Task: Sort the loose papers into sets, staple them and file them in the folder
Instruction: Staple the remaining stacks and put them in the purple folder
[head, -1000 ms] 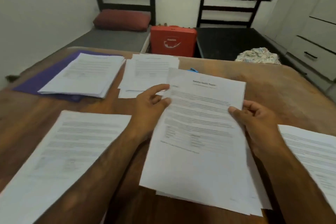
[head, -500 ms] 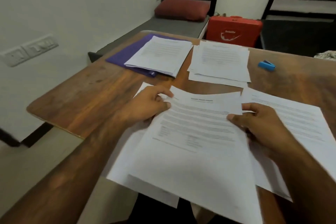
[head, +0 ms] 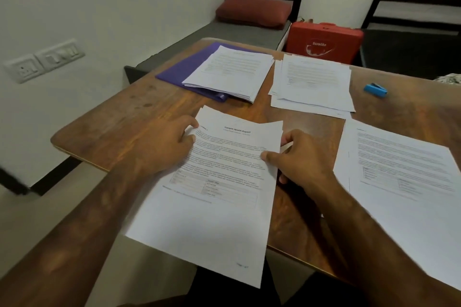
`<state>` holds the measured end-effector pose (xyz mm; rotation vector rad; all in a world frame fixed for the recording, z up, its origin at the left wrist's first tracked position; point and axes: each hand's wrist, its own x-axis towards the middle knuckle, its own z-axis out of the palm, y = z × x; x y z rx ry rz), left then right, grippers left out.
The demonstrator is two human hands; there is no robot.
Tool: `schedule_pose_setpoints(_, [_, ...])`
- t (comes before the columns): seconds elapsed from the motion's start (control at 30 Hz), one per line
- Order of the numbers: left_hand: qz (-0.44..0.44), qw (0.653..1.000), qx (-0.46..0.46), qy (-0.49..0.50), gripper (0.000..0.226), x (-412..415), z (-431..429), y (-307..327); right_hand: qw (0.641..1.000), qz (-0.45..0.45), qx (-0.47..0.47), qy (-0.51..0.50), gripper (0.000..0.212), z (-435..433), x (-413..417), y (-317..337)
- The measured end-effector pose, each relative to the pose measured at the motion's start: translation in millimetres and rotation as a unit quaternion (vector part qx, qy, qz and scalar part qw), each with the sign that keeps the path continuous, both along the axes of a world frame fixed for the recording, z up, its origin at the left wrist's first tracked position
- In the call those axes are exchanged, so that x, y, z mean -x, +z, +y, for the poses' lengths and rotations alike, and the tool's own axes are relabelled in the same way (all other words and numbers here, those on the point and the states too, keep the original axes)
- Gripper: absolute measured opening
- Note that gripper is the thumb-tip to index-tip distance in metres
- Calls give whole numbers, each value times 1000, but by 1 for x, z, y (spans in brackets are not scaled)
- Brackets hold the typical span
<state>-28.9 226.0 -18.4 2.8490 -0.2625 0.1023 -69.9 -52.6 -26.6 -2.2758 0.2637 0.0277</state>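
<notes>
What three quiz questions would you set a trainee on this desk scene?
1. True or false: the left hand and right hand both hold the sheaf.
2. What lies on the folder? A) scissors B) paper stack C) a cup
3. What colour is the stapler?
Key: 1 true; 2 B; 3 blue.
</notes>
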Motion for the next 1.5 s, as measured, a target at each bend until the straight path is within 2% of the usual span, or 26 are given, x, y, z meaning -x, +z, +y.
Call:
schedule_pose_setpoints(0.13, [-11, 999, -34, 4, 33, -5, -10, 3, 999, -3, 34, -18, 32, 3, -6, -2])
schedule_pose_setpoints(0.27, [18, 990, -129, 44, 44, -13, -13, 0, 997, 7, 75, -27, 36, 5, -8, -3])
schedule_pose_setpoints(0.4, [17, 988, -135, 68, 45, -14, -18, -3, 995, 1, 93, -28, 37, 8, -4, -1])
schedule_pose_setpoints(0.53, [42, 987, -126, 87, 47, -15, -25, 0, 995, -5, 93, -38, 55, 10, -2, 2])
schedule_pose_setpoints(0.67, [-5, 988, -115, 107, 56, -7, -48, 9, 996, -7, 86, -32, 35, 1, 4, 11])
schedule_pose_setpoints(0.73, [-45, 995, -62, 66, 44, -3, -70, 14, 996, -6, 87, -32, 30, -9, 8, 17])
schedule_pose_setpoints(0.8, [-58, 997, 44, 21, 27, 4, -102, 21, 996, 1, 86, -36, 25, -23, 11, 23])
schedule_pose_setpoints(0.87, [-26, 992, 122, -28, 18, 15, -140, 30, 995, 5, 91, -48, 22, -39, 16, 29])
schedule_pose_setpoints(0.93, [-4, 985, 147, -86, 16, 25, -182, 38, 992, -12, 108, -63, 20, -61, 24, 31])
schedule_pose_setpoints(1.0, [13, 981, 153, -123, 24, 34, -220, 41, 988, -32, 130, -82, 18, -86, 36, 32])
schedule_pose_setpoints(1.13, [36, 970, 149, -186, 11, 53, -305, 35, 975, -15, 159, -152, 17, -156, 71, 34])
schedule_pose_setpoints(1.3, [40, 943, 149, -296, 23, 93, -400, 20, 948, 23, 197, -249, 12, -245, 137, 31])
schedule_pose_setpoints(1.4, [12, 929, 89, -358, 35, 120, -447, 7, 931, 53, 196, -302, 13, -284, 174, 24])
schedule_pose_setpoints(1.5, [2, 919, 16, -393, 56, 139, -479, -8, 911, 51, 213, -349, 17, -313, 204, 14])
